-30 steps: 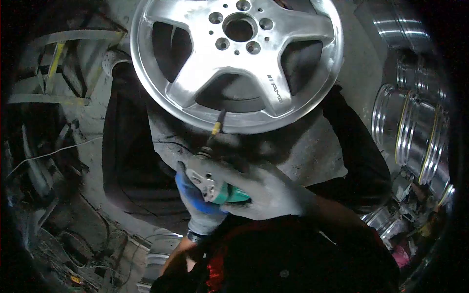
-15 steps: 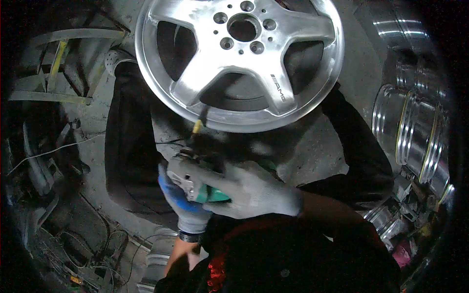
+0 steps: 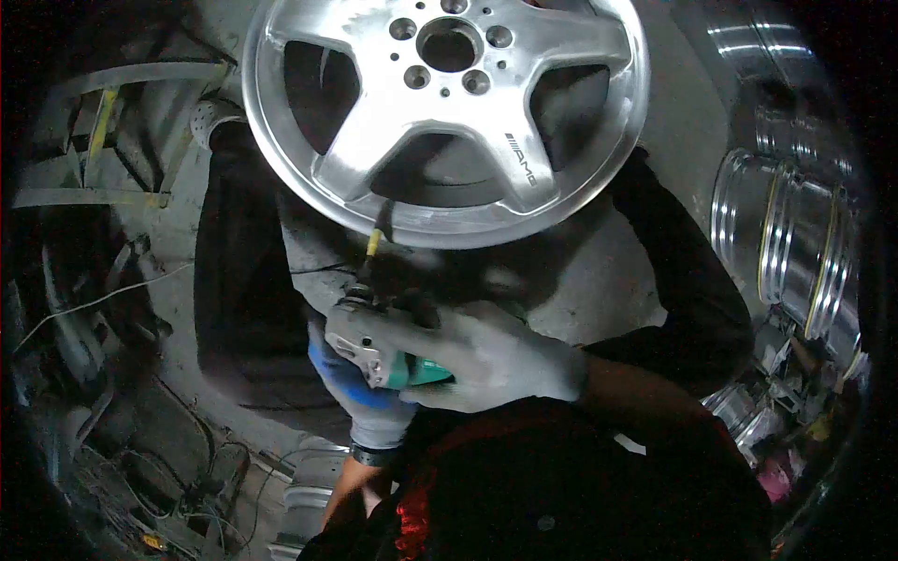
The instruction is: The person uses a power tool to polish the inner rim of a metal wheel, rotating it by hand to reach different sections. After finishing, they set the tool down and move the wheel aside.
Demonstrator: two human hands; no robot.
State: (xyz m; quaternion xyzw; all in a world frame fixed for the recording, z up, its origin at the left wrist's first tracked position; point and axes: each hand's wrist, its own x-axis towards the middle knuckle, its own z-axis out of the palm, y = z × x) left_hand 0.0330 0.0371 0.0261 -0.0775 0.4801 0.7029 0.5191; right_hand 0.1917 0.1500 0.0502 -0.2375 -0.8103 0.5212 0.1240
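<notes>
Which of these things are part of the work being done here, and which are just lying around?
Seemingly in the job:
- green-and-grey power tool, held by the left hand and right hand
- its yellow-banded bit
- five-spoked wheel

Apparently just lying about:
- shiny rims at right
- metal frame at left
- pink item, unclear what

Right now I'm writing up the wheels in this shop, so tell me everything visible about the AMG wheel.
The AMG wheel looks like bare silvery metal, tyreless, with broad spokes and a round centre bore ringed by five bolt holes. Dark lettering marks one spoke. It faces the camera beyond the person's lap; the frame cuts off its top. The power tool's yellow-banded bit overlaps the near rim; contact is unclear.
</notes>
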